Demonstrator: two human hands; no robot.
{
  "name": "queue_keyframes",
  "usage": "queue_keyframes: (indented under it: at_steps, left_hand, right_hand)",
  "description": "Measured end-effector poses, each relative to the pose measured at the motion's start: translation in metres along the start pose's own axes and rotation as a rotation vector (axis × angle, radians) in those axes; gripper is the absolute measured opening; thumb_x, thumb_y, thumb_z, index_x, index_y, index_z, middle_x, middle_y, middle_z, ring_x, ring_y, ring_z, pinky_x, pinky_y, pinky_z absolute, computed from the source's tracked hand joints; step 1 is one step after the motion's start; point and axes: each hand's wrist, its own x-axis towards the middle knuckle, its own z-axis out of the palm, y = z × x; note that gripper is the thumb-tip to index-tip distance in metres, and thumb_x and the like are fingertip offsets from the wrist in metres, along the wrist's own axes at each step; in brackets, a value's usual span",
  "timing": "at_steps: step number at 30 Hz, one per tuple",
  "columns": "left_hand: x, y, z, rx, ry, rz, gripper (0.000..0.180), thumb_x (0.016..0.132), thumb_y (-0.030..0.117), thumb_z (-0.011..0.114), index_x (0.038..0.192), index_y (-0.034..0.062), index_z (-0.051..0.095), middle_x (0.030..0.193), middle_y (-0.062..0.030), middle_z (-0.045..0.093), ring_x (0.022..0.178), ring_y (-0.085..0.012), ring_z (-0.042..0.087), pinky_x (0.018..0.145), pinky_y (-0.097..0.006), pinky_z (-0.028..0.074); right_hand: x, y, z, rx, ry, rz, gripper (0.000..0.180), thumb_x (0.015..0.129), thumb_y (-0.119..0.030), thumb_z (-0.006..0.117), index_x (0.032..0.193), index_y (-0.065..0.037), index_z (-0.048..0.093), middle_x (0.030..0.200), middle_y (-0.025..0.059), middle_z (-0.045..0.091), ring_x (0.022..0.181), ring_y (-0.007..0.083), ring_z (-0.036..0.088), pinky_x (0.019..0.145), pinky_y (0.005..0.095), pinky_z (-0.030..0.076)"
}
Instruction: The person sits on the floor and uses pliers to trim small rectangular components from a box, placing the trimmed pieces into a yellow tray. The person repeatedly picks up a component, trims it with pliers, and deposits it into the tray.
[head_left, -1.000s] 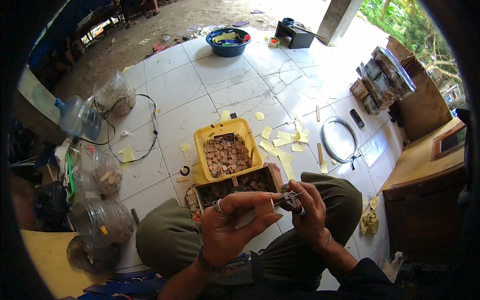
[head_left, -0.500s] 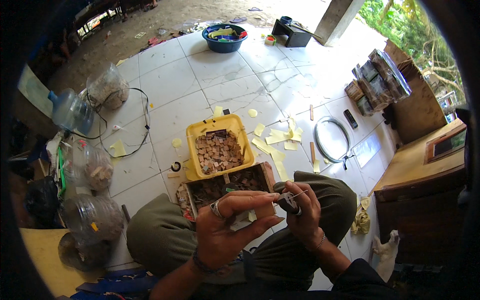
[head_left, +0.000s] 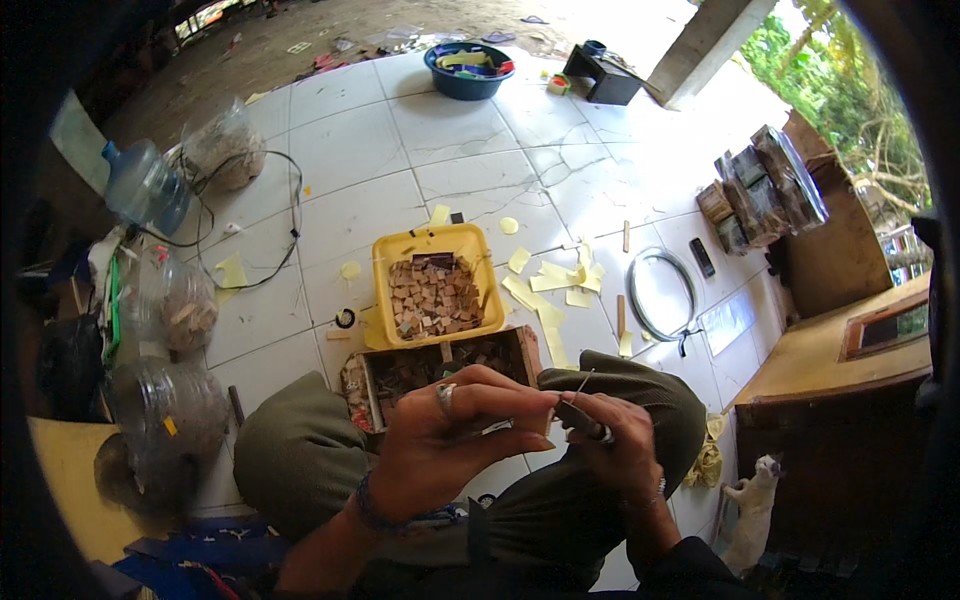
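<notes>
My left hand [head_left: 432, 435], with a ring and a bracelet, pinches a small pale wooden piece [head_left: 536, 421] between thumb and forefinger. Close against it is my right hand [head_left: 622, 452], closed round a dark, short-jawed tool that looks like pliers [head_left: 578, 417]. A thin wire [head_left: 585, 380] sticks up by the tool's jaws. Both hands are above my lap, and the right fingers partly hide the tool. Just beyond them is a wooden box [head_left: 522, 360] with small pieces in it. Behind that stands a yellow basin [head_left: 382, 280] full of small wooden tiles [head_left: 432, 297].
A coil of wire [head_left: 637, 290], a black remote [head_left: 702, 257] and yellow paper scraps [head_left: 550, 325] lie on the white tiles. Wrapped stacks [head_left: 757, 195] stand at right, near a cat [head_left: 752, 510]. Plastic bags [head_left: 165, 420] line the left. A blue basin [head_left: 468, 84] stands far off.
The right hand has turned, so the tool's jaws now show edge-on and the wire points more upward. The wooden piece has turned more edge-on. The cat has raised its head and forepaw.
</notes>
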Motion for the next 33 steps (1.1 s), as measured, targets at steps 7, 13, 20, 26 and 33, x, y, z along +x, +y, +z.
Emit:
queue_keyframes:
  at_steps: [7, 13, 20, 26, 33]
  left_hand:
    - [0.000, -0.010, -0.009, -0.144, -0.082, -0.114, 0.036, 0.083, -0.010, 0.082, 0.116, -0.0013, 0.075, 0.111, -0.0110, 0.072, 0.100, -0.0158, 0.070, 0.088, -0.031, 0.060]
    - [0.002, -0.008, -0.007, -0.197, -0.038, -0.188, 0.037, 0.087, -0.004, 0.080, 0.123, -0.0001, 0.072, 0.124, -0.0117, 0.071, 0.114, -0.0170, 0.069, 0.100, -0.032, 0.061]
    - [0.002, -0.001, -0.006, -0.040, -0.034, -0.166, 0.039, 0.081, -0.006, 0.084, 0.118, -0.0013, 0.072, 0.120, -0.0114, 0.073, 0.110, -0.0176, 0.069, 0.099, -0.033, 0.058]
    - [0.002, -0.003, -0.003, -0.059, -0.039, -0.178, 0.037, 0.082, -0.010, 0.081, 0.116, -0.0028, 0.070, 0.116, -0.0133, 0.070, 0.110, -0.0247, 0.071, 0.098, -0.037, 0.060]
    - [0.002, -0.006, -0.008, 0.146, -0.105, -0.092, 0.036, 0.087, 0.002, 0.083, 0.121, 0.0028, 0.072, 0.119, -0.0122, 0.073, 0.111, -0.0194, 0.072, 0.098, -0.033, 0.061]
  right_hand:
    - [-0.005, 0.008, -0.025, 0.203, -0.310, 0.115, 0.049, 0.081, -0.009, 0.086, 0.128, -0.008, 0.069, 0.094, 0.0120, 0.076, 0.085, 0.0293, 0.076, 0.077, 0.0394, 0.059]
    - [-0.002, 0.000, -0.018, 0.181, -0.198, 0.093, 0.051, 0.084, -0.005, 0.081, 0.133, -0.011, 0.067, 0.100, 0.0106, 0.075, 0.089, 0.0301, 0.074, 0.079, 0.0409, 0.059]
    - [0.003, -0.002, -0.017, 0.132, -0.173, 0.093, 0.060, 0.081, 0.001, 0.079, 0.138, -0.014, 0.066, 0.108, 0.0115, 0.074, 0.095, 0.0295, 0.073, 0.082, 0.0409, 0.059]
    - [0.002, -0.002, -0.015, 0.130, -0.091, 0.179, 0.063, 0.081, 0.004, 0.079, 0.140, -0.015, 0.065, 0.115, 0.0118, 0.074, 0.101, 0.0300, 0.074, 0.085, 0.0410, 0.059]
    - [0.002, -0.001, -0.015, 0.109, -0.053, 0.187, 0.063, 0.082, 0.004, 0.079, 0.141, -0.014, 0.064, 0.113, 0.0122, 0.074, 0.100, 0.0291, 0.074, 0.083, 0.0407, 0.059]
